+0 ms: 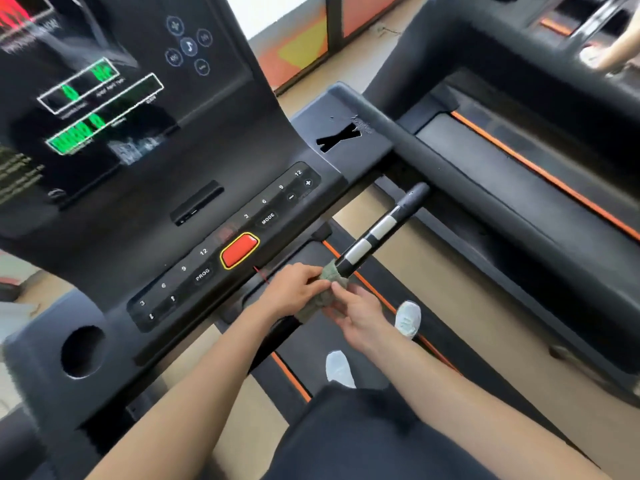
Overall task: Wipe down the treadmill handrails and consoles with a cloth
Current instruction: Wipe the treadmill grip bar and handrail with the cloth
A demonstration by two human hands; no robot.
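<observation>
A grey-green cloth (325, 292) is wrapped around the black front grip bar (377, 230), which has two silver sensor bands. My left hand (294, 287) grips the cloth from the left. Touching the cloth from the right is my right hand (358, 311), its fingers half spread along the lower edge. Above them lies the black console (194, 216) with a red stop button (239, 250) and speed and incline keys. The padded right handrail (408, 140) runs off to the upper right.
A lit screen (79, 109) fills the upper left. A round cup holder (82, 351) sits at the console's left end. My white shoes (408, 318) stand on the belt below. A second treadmill (540, 64) stands to the right, with another person's hand (620, 50) on it.
</observation>
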